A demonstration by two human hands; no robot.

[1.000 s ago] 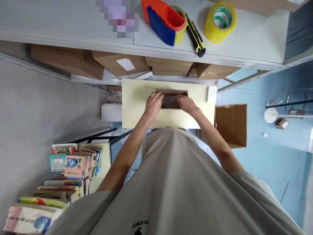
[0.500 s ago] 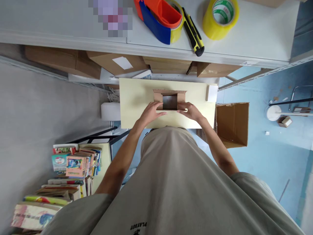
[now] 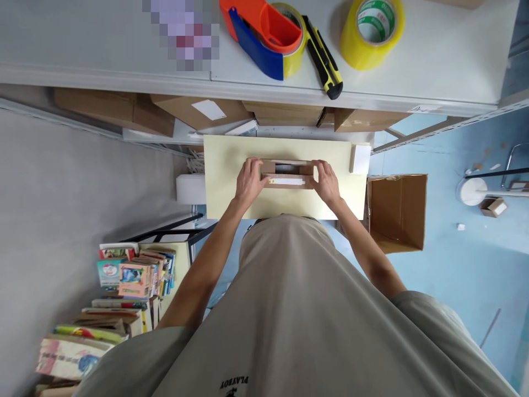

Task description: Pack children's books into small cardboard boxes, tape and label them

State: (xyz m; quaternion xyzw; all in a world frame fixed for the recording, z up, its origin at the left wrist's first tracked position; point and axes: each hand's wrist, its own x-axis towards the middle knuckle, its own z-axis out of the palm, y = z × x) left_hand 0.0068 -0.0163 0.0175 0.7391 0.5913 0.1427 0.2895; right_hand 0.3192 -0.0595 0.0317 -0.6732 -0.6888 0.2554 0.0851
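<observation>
A small cardboard box (image 3: 287, 184) lies on the pale yellow tabletop (image 3: 231, 205). Its two short flaps are folded inward, and a dark gap shows between them. The near long flap leans partly over the opening and carries a white label. At the box's left end, my left hand (image 3: 249, 181) grips it, fingers on the far edge and thumb on the near flap. My right hand (image 3: 326, 182) holds the right end in the same way. What lies inside the box is too dark to make out.
On the grey shelf (image 3: 124, 58) ahead sit a tape dispenser (image 3: 264, 41), a utility knife (image 3: 324, 60) and a yellow tape roll (image 3: 359, 47). A white block (image 3: 361, 159) stands at the table's right edge, beside a large open carton (image 3: 399, 212). Books (image 3: 134, 278) are stacked at left.
Both hands moved outward to the box's ends and forward, fingers now on the far edge. The near flap has come up and over the opening, showing its label.
</observation>
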